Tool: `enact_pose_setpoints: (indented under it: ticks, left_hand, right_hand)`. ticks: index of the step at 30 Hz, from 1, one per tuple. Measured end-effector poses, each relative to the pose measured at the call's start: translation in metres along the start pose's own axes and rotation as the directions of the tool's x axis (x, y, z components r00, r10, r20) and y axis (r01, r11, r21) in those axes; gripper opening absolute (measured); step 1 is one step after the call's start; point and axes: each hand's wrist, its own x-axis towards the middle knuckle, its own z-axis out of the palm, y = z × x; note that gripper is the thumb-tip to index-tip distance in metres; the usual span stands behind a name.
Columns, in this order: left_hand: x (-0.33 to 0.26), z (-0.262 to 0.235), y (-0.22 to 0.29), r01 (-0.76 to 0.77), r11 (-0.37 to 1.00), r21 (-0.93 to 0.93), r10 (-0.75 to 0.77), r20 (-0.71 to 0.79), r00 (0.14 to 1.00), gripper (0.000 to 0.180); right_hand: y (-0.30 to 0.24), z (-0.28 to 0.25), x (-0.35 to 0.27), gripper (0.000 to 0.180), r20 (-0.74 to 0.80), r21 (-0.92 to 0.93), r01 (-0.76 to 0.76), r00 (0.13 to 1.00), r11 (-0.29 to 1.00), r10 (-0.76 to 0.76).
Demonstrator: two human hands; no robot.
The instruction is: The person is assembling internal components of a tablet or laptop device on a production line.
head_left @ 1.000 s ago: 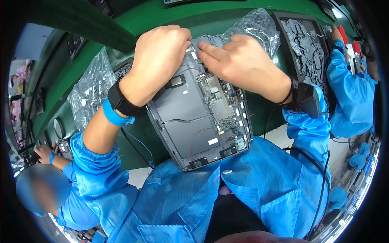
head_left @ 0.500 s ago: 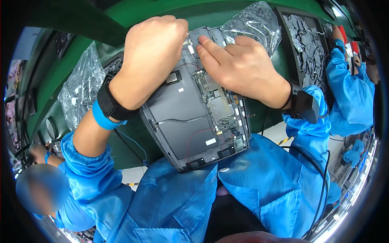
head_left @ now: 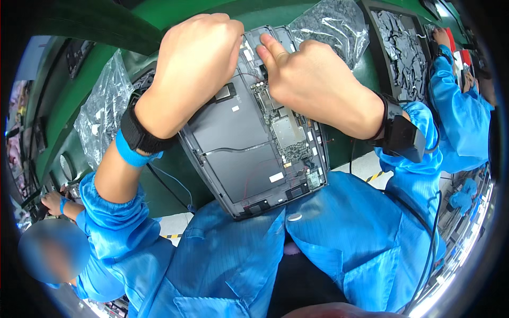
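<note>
An opened grey tablet-like device [head_left: 249, 153] lies tilted on the green bench, its near end over my lap, with dark battery panels and a circuit board exposed. My left hand [head_left: 193, 63] is closed in a fist over the device's upper left part; what it holds is hidden. My right hand [head_left: 313, 79] presses its fingertips onto the top edge beside the circuit board. Both wrists wear black straps.
Crinkled clear plastic bags lie at the left [head_left: 103, 114] and at the top right [head_left: 331, 26]. A dark tray of grey parts [head_left: 400, 47] stands at the far right. Co-workers in blue coats sit at the right [head_left: 458, 116] and lower left [head_left: 69, 212].
Both hands and the device have shifted a little toward the left and nearer to the camera. The right fingertips moved up along the device's top edge.
</note>
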Motion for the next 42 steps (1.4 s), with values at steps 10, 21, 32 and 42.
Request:
enact_pose_setpoints:
  ticks: [10,21,32,42]
  left_hand:
    - [-0.144,-0.024,0.046,0.569,0.691,-0.446,-0.611,0.063,0.790,0.054]
    - [-0.158,-0.032,0.124,0.493,0.127,-0.861,-0.791,0.212,0.574,0.041]
    - [-0.063,-0.055,0.053,0.208,-0.459,-0.864,-0.594,0.472,0.652,0.044]
    - [0.016,-0.007,-0.022,0.044,-0.385,-0.922,-0.646,0.303,0.701,0.035]
  right_hand:
    - [-0.041,0.021,-0.079,0.039,-0.069,0.690,-0.489,0.689,0.534,0.721]
    - [-0.096,0.006,-0.087,0.044,0.085,0.945,-0.277,0.716,0.171,0.693]
    - [-0.009,-0.021,-0.035,0.050,0.455,0.715,0.184,0.609,-0.674,0.649]
    - [0.226,0.179,0.065,0.066,0.571,0.568,-0.821,0.441,0.055,0.692]
